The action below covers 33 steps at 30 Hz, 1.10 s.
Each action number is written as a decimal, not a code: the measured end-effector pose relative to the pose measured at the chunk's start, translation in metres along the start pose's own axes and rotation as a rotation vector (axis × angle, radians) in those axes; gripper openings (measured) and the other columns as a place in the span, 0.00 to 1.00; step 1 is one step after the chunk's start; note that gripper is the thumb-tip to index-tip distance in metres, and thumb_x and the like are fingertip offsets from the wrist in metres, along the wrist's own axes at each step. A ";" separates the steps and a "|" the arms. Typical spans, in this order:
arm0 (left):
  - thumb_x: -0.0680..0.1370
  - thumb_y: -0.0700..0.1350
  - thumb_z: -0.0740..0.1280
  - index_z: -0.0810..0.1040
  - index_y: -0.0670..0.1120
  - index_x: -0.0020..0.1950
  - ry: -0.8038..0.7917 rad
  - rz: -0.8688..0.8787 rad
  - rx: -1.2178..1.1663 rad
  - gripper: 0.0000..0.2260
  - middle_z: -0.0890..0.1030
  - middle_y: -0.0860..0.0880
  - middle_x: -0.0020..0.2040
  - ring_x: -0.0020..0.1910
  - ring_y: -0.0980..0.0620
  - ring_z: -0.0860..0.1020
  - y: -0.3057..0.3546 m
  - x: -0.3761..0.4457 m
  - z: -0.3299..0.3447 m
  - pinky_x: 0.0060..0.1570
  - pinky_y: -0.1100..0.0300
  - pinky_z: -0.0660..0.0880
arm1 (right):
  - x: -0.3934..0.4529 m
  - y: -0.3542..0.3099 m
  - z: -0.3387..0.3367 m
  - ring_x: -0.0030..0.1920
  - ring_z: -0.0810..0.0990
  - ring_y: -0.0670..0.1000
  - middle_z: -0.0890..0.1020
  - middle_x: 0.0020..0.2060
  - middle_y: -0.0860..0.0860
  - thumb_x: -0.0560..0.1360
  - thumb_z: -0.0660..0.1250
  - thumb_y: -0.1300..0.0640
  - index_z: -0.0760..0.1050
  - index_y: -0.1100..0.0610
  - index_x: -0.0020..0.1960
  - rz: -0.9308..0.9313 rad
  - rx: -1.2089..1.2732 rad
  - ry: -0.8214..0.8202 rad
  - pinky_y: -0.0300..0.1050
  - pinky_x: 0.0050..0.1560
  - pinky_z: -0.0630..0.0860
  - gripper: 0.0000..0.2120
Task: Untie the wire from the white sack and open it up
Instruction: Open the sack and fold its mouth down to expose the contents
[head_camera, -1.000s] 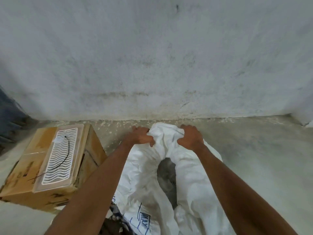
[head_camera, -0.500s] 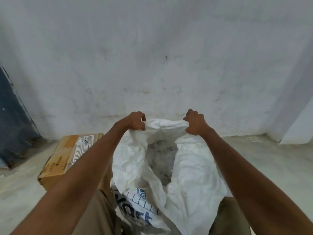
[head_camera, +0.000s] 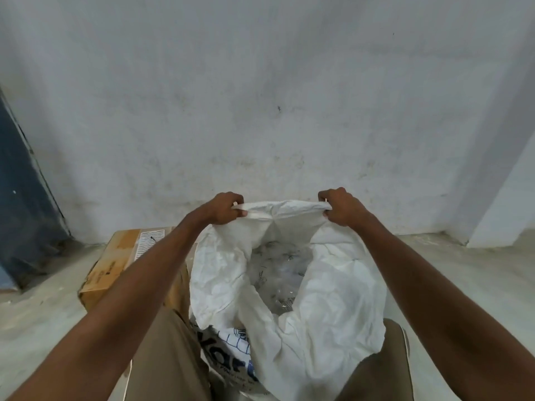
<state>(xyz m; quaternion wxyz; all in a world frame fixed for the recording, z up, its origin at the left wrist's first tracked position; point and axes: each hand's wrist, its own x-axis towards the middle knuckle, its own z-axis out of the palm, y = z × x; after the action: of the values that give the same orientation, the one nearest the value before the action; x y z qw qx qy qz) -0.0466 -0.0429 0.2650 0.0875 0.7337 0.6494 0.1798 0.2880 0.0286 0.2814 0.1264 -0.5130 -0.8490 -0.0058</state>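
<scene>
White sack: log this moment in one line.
left hand: gripping rim | right hand: gripping rim | white sack: mouth open | wire: not visible

1. The crumpled white woven sack [head_camera: 289, 285] stands on the grey concrete floor [head_camera: 463, 270], between the person's legs.
2. The left hand [head_camera: 224, 208] has its grip on the far rim's left end, the right hand [head_camera: 340, 206] on its right end.
3. The brown cardboard box [head_camera: 115, 264] sits on the floor left of the sack, touching it.
4. The stained plaster wall [head_camera: 260, 96] rises behind both.
</scene>
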 end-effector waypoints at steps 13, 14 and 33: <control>0.78 0.38 0.69 0.83 0.42 0.52 0.268 -0.021 -0.200 0.05 0.82 0.45 0.51 0.47 0.49 0.78 -0.027 0.021 0.023 0.48 0.59 0.69 | 0.029 -0.018 0.047 0.54 0.77 0.52 0.77 0.53 0.50 0.76 0.69 0.40 0.76 0.52 0.60 -0.025 0.150 -0.034 0.52 0.58 0.72 0.19; 0.78 0.38 0.69 0.83 0.42 0.51 0.310 -0.066 -0.263 0.04 0.83 0.47 0.49 0.47 0.50 0.78 -0.026 0.024 0.026 0.46 0.61 0.68 | 0.033 -0.021 0.051 0.57 0.77 0.52 0.78 0.55 0.50 0.77 0.67 0.41 0.74 0.51 0.63 -0.033 0.106 0.003 0.53 0.61 0.70 0.19; 0.82 0.64 0.55 0.71 0.55 0.67 -0.068 -0.006 -0.608 0.20 0.75 0.53 0.65 0.59 0.56 0.74 -0.052 0.059 0.058 0.60 0.58 0.71 | 0.108 -0.040 0.078 0.50 0.78 0.54 0.81 0.49 0.48 0.83 0.55 0.47 0.74 0.46 0.43 -0.056 0.181 -0.142 0.52 0.54 0.70 0.14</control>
<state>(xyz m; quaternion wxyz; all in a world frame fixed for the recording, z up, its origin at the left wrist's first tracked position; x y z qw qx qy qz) -0.0672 0.0290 0.2020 0.3252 0.6777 0.5646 0.3409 0.1891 0.1144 0.2343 0.1115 -0.4748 -0.8668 0.1039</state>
